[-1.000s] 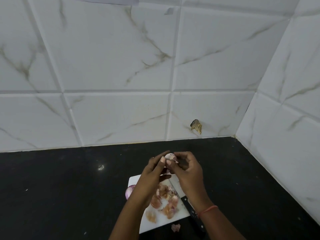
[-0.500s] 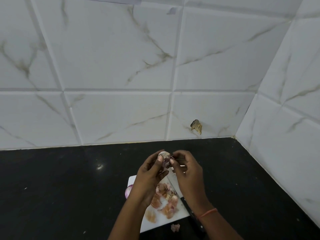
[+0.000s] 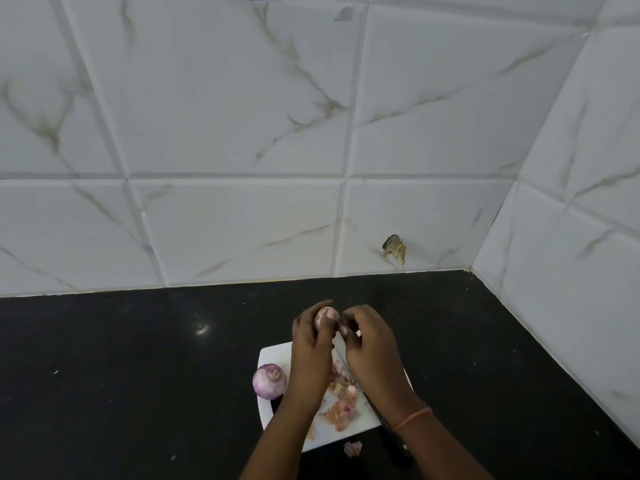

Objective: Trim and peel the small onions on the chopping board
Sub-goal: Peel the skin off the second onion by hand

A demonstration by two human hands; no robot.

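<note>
My left hand [image 3: 311, 336] holds 1 onion [image 3: 326, 315] above the board [image 3: 273, 355] at 12 o'clock, so skins [image 3: 343, 401] land there; my right hand [image 3: 367, 336] grip pinches skin off it.

A black bench [image 3: 138, 375] is meeting white marbled wall tiles [image 3: 225, 116]; a chipped hole [image 3: 394, 248] is showing low down.
</note>
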